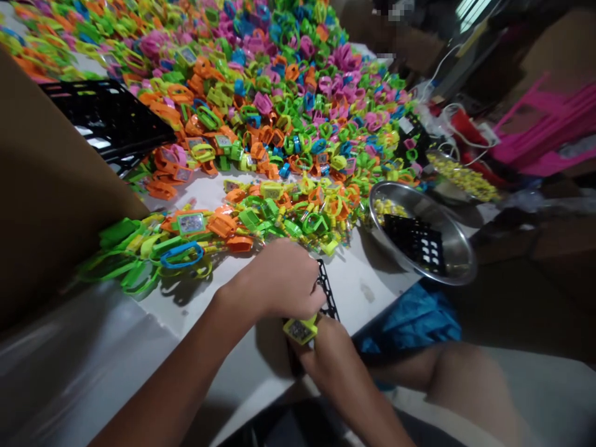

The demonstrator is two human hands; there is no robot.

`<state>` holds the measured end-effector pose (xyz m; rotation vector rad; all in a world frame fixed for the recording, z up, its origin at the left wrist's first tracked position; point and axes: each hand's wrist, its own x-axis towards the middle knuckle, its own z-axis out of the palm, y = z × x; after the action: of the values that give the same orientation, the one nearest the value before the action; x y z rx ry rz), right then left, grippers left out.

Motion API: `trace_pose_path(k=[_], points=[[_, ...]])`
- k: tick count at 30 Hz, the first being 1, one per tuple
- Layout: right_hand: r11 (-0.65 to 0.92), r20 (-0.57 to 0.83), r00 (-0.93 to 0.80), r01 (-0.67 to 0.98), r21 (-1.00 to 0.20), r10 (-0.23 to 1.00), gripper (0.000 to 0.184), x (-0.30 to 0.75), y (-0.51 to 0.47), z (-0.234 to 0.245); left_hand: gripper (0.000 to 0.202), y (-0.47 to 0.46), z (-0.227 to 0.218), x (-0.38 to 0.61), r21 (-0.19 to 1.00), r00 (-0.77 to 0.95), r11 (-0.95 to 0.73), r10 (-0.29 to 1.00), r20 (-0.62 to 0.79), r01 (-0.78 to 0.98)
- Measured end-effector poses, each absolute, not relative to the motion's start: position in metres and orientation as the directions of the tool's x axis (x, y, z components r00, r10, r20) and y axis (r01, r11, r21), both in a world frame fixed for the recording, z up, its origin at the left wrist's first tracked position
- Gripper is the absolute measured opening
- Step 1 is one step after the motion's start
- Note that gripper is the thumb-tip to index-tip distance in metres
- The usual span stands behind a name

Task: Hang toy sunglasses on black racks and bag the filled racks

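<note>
From the head camera, a very large heap of toy watches [279, 93] in orange, green, pink, blue and yellow plastic covers most of the white table [367, 288] and comes close to the hands. At the left a brown cardboard wall [41, 186] stands beside a black grid crate [107, 115]. At the right a shiny steel bowl [454, 248] hangs a little over the table edge, with a black perforated piece [416, 242] and small yellow parts [386, 208] inside. Below it lies a blue bag [410, 316]. The left hand [284, 279] is closed as a fist on a thin black lattice strip [327, 292], which comes out just right of the knuckles. The right hand [326, 351] is directly under it, near the table edge, and pinches a yellow toy watch [300, 329]. Its square face is turned up and it touches both hands. The right fingers are mostly hidden.
</note>
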<state>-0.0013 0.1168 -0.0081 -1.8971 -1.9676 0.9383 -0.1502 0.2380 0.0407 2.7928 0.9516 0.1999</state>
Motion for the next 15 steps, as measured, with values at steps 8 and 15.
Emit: trace_pose_path(k=[8, 15], points=[[-0.019, 0.176, 0.083, 0.941, -0.337, 0.981, 0.028, 0.080, 0.191, -0.007, 0.041, 0.236, 0.041, -0.151, 0.196, 0.776, -0.775, 0.624, 0.089, 0.601], [-0.009, 0.140, 0.030, 0.989, -0.149, 0.990, 0.034, 0.080, 0.249, -0.014, 0.075, 0.231, 0.047, -0.147, 0.229, 0.740, -0.729, 0.671, 0.053, 0.645]])
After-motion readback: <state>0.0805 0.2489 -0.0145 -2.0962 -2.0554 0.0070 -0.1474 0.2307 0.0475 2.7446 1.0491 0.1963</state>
